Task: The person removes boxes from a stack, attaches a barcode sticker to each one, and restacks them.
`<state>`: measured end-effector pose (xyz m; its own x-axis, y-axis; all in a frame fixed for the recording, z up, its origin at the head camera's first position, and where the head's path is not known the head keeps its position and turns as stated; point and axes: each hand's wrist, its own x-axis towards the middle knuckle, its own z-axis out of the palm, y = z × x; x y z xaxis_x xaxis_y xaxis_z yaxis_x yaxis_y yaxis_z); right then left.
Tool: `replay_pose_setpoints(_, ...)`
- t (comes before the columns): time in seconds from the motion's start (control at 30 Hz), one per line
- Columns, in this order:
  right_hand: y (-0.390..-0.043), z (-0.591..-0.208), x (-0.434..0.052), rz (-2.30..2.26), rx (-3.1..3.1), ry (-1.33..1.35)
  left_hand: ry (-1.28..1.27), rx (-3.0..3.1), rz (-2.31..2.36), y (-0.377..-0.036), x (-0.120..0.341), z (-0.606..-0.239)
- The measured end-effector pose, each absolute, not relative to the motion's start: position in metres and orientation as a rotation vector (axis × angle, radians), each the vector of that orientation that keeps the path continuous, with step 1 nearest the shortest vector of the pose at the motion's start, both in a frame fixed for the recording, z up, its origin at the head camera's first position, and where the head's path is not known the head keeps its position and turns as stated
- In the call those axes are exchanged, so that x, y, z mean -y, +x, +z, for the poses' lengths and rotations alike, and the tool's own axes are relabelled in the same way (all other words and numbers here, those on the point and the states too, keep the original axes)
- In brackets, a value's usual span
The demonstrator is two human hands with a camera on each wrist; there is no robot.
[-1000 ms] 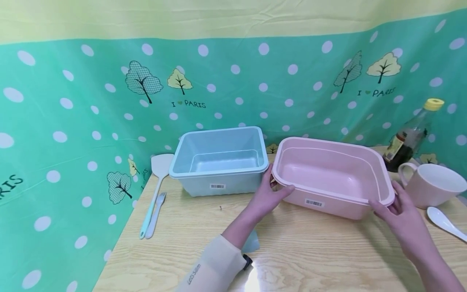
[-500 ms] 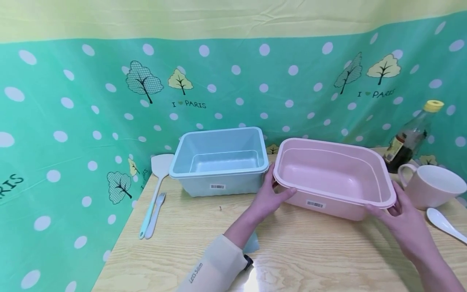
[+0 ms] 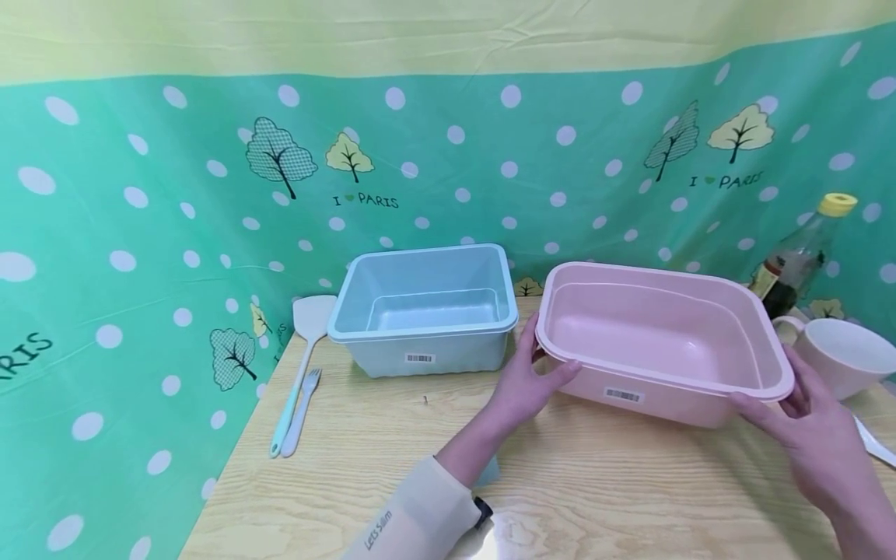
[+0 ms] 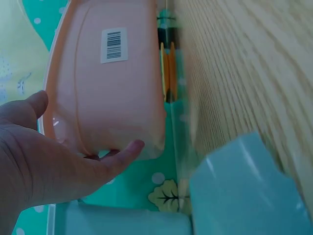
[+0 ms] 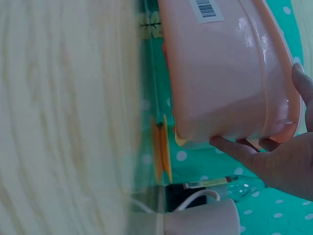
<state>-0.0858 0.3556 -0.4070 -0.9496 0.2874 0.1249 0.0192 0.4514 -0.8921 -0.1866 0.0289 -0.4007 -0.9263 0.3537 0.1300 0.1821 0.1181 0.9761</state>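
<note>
Two hands hold one pink tub (image 3: 658,342) by its opposite short ends, above the wooden worktop (image 3: 574,482). The left hand (image 3: 528,385) grips the tub's left end, thumb up at the rim and fingers (image 4: 122,154) curled beneath the lip; the left wrist view confirms this wrap under the corner. The right hand (image 3: 805,424) grips the right end likewise, thumb over the rim and fingers (image 5: 234,147) hooked under the flange, as the right wrist view shows. Holding both ends by the rim spreads the load and keeps the tub level, judged sensible for a wide, shallow, flexible container. The tub appears raised slightly off the worktop, its base clear in both wrist views, though the exact gap cannot be told. It is empty, with a barcode label on its near wall. Just beside it on the left stands a blue tub (image 3: 423,307), also empty, resting on the worktop and apart from the pink one. Further left lie a spatula (image 3: 301,365) and a fork (image 3: 302,408), side by side. Right of the pink tub stand a mug (image 3: 847,358) and a bottle (image 3: 798,260) with a yellow cap; a white spoon (image 3: 875,445) lies near the mug.
</note>
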Motion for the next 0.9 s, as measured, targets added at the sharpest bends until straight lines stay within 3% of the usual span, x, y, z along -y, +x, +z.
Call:
replay_pose_setpoints(0.4,-0.079,-0.393,-0.36,1.88,2.072,-0.095,0.574,-2.225,1.999,-0.175,-0.03,-0.384)
replay_pose_setpoints(0.57,-0.083,-0.382,-0.363,2.016,1.852,0.147,0.601,-2.195,2.046,-0.17,-0.027,-0.372)
replay_pose_setpoints(0.9,-0.089,-0.36,-0.353,2.014,1.812,0.284,0.662,-2.165,2.16,-0.166,-0.016,-0.35)
